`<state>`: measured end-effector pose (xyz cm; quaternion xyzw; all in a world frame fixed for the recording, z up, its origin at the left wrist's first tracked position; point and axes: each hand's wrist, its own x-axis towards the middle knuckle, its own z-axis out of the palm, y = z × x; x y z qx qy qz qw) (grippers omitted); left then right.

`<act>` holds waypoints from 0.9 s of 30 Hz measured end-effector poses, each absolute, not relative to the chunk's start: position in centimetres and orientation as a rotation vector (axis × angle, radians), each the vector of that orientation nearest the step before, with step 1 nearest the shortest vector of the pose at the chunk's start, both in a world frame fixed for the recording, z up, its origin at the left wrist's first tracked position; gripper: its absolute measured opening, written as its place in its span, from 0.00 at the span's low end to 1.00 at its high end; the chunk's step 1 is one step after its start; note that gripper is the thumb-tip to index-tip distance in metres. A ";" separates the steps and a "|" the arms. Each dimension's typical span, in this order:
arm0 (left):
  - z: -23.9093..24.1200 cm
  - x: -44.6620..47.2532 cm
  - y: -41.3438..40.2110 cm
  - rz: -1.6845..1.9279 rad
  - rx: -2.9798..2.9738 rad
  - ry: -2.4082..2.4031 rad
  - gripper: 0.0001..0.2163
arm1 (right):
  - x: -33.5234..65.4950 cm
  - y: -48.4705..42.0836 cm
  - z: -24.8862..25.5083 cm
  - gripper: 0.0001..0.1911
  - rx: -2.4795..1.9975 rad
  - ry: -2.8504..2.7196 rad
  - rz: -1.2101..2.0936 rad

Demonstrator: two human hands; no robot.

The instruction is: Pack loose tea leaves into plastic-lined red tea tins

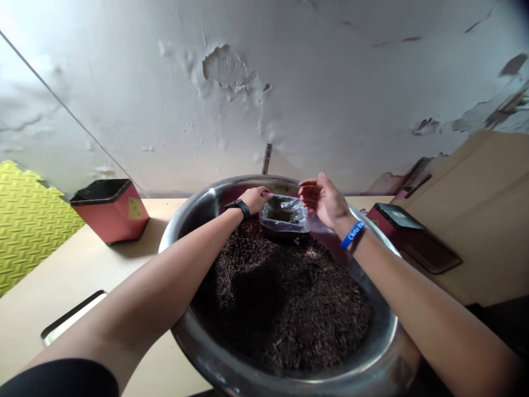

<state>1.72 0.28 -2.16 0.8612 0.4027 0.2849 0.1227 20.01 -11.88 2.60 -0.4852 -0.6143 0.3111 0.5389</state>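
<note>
A large steel bowl point(388, 344) holds a heap of dark, dry, twisted bits that look like loose tea leaves point(318, 309). At its far side stands a dark box point(281, 237), lined with a clear plastic bag point(285, 225) folded over the rim. My left hand point(254, 199), with a black watch on the wrist, has its fingers closed at the bag's left edge. On the other side, my right hand point(324, 201) is raised beside the bag's right edge, fingers apart and slightly curled, holding nothing. The box's lower part is hidden.
A red tin point(119, 215) with a dark mouth stands on the table point(157, 220) at left, near a tray-like lid point(74, 317). Another red tin point(397, 220) stands at right. Behind are a peeling wall point(165, 110) and a yellow foam mat point(28, 220).
</note>
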 end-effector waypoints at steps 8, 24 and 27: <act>-2.6 2.6 0.3 0.753 2.719 1.143 0.26 | 19.3 -11.5 0.9 0.38 -1.135 -1.508 0.974; 4.2 3.6 -6.4 1.139 2.575 0.535 0.10 | 20.1 -10.6 0.1 0.24 -1.513 -1.903 0.208; 4.4 3.7 -7.1 0.954 2.568 0.346 0.10 | 20.3 -10.4 0.1 0.17 -1.447 -1.855 0.038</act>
